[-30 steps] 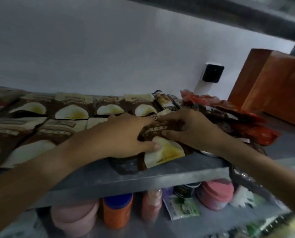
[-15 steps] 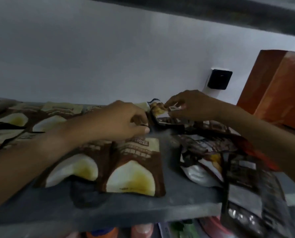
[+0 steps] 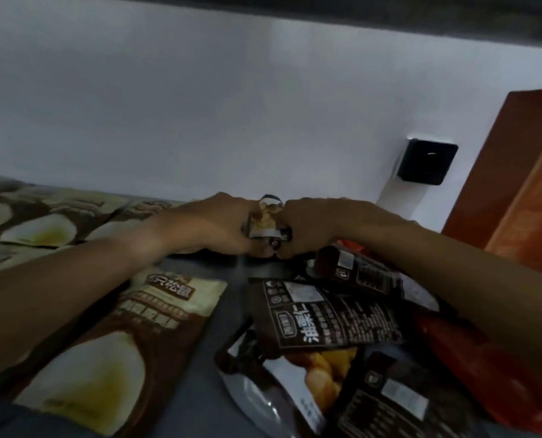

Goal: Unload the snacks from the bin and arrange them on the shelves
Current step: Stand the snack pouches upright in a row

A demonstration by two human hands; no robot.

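A small dark snack packet [image 3: 265, 221] stands upright at the back of the grey shelf [image 3: 228, 308]. My left hand [image 3: 212, 226] grips its left side and my right hand [image 3: 313, 226] grips its right side. Brown and cream snack bags [image 3: 111, 346] lie flat in rows to the left, partly under my left forearm. To the right lies a loose heap of dark packets [image 3: 329, 317], some on red bags [image 3: 471, 368]. The bin is not in view.
A white wall runs behind the shelf, with a black square box [image 3: 426, 165] fixed to it. An orange-brown box [image 3: 516, 172] stands at the right end of the shelf. The underside of the shelf above crosses the top of the view.
Both hands left the brown and cream bag at the shelf's front, reached back and closed together round the small packet near the wall. The view moved closer and lower.
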